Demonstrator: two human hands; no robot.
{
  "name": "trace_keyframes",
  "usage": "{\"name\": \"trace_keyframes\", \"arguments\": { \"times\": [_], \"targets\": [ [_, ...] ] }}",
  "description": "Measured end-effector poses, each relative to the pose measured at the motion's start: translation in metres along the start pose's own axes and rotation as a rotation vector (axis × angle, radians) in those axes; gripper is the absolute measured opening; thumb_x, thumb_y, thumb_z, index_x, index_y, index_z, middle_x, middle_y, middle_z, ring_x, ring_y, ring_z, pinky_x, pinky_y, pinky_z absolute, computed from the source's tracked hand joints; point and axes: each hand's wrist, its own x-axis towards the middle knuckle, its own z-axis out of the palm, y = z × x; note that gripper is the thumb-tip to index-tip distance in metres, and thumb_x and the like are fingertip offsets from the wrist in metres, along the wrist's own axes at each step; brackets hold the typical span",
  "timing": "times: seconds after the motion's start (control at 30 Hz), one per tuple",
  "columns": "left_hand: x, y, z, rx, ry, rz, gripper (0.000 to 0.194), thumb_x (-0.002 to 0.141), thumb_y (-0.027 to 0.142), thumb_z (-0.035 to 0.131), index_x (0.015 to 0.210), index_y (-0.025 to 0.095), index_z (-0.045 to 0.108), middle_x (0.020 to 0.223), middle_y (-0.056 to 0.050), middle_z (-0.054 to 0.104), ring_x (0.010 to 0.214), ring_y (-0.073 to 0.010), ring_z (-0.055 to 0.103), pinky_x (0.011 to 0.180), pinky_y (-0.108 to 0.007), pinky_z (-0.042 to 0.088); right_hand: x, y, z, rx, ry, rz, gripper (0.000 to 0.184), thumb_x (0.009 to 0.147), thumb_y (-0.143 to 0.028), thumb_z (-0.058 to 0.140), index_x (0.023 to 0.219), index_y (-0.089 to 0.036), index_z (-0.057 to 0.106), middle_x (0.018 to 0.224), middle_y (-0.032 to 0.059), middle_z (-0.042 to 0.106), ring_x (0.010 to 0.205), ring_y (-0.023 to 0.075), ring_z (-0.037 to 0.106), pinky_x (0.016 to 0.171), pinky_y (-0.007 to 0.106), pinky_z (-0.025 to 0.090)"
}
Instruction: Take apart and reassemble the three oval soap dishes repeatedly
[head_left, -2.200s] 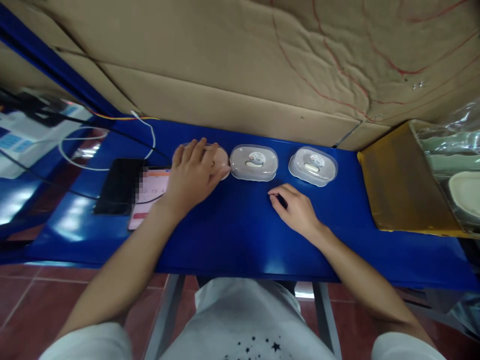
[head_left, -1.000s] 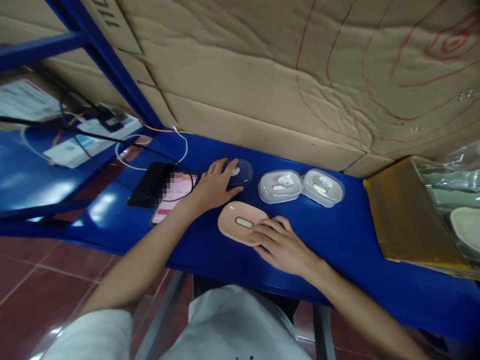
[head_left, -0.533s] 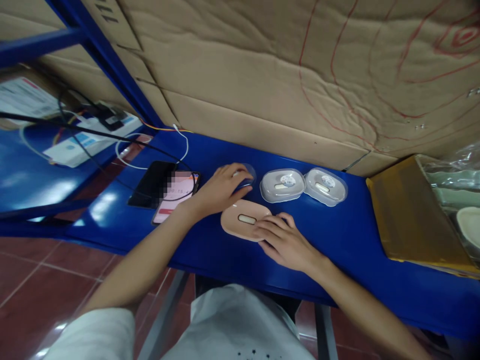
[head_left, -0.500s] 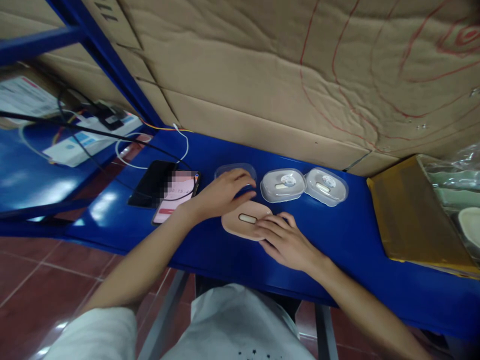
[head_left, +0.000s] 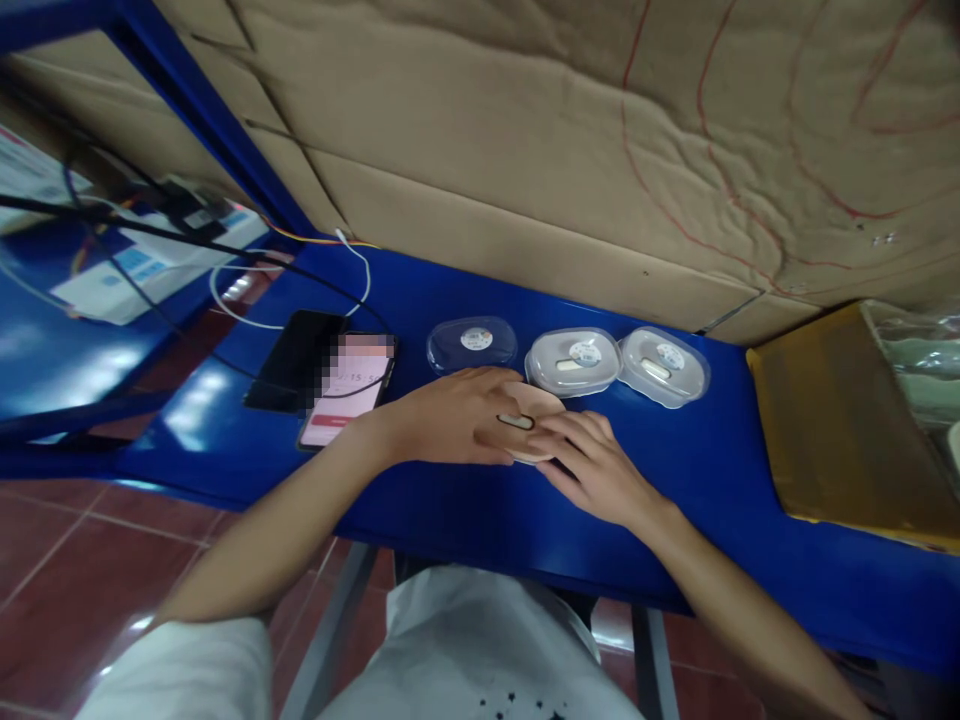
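Note:
A pink oval base with a small oval piece at its centre lies on the blue table. My left hand lies over its left half, fingers curved down onto it. My right hand grips its right edge with bent fingers. Just behind, a clear lid with a round sticker rests alone on the table. To its right stand two closed clear-lidded boxes, one in the middle and one further right.
A black phone and a phone with a pink screen lie at the left, with white and black cables behind. Cardboard walls the back. A yellow-brown box with bagged goods sits at the right.
The clear lid came off the pink base and now sits at the back. My left hand left the lid and moved onto the base; my right hand stays on its right edge.

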Motion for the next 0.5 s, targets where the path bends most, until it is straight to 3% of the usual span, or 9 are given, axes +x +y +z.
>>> {"name": "trace_keyframes", "arguments": {
  "times": [0.07, 0.17, 0.37, 0.5],
  "targets": [
    [0.001, 0.003, -0.006, -0.064, -0.004, 0.042, 0.045, 0.105, 0.048, 0.066, 0.149, 0.045, 0.063, 0.159, 0.004, 0.061, 0.148, -0.0258, 0.055, 0.125, -0.043, 0.040, -0.002, 0.000, 0.001, -0.029, 0.047, 0.012, 0.040, 0.108, -0.031, 0.063, 0.146, -0.024, 0.057, 0.146, 0.0141, 0.067, 0.136, 0.0298, 0.061, 0.109, 0.049, 0.048],
    [0.001, 0.000, -0.012, -0.140, 0.000, 0.050, 0.044, 0.109, 0.049, 0.060, 0.153, 0.046, 0.060, 0.161, 0.007, 0.059, 0.151, -0.0229, 0.052, 0.128, -0.041, 0.037, -0.003, -0.002, 0.004, -0.057, 0.093, 0.024, 0.049, 0.105, -0.037, 0.066, 0.152, -0.026, 0.053, 0.151, 0.0156, 0.062, 0.137, 0.0333, 0.060, 0.109, 0.053, 0.049],
    [-0.005, -0.018, -0.012, -0.195, 0.015, -0.023, 0.036, 0.107, 0.054, 0.059, 0.124, 0.030, 0.079, 0.136, -0.005, 0.075, 0.154, -0.0279, 0.049, 0.124, -0.043, 0.042, -0.004, -0.006, 0.009, -0.109, 0.093, -0.004, 0.046, 0.105, -0.033, 0.066, 0.149, -0.027, 0.057, 0.148, 0.0155, 0.061, 0.135, 0.0343, 0.059, 0.108, 0.053, 0.050],
    [-0.006, -0.022, -0.007, -0.177, 0.055, -0.046, 0.039, 0.106, 0.056, 0.058, 0.124, 0.028, 0.077, 0.145, -0.008, 0.069, 0.151, -0.0285, 0.053, 0.123, -0.043, 0.044, -0.006, -0.007, 0.011, -0.147, 0.112, 0.021, 0.044, 0.103, -0.027, 0.065, 0.146, -0.031, 0.061, 0.153, 0.0135, 0.059, 0.135, 0.0349, 0.058, 0.109, 0.055, 0.047]
  ]
}}
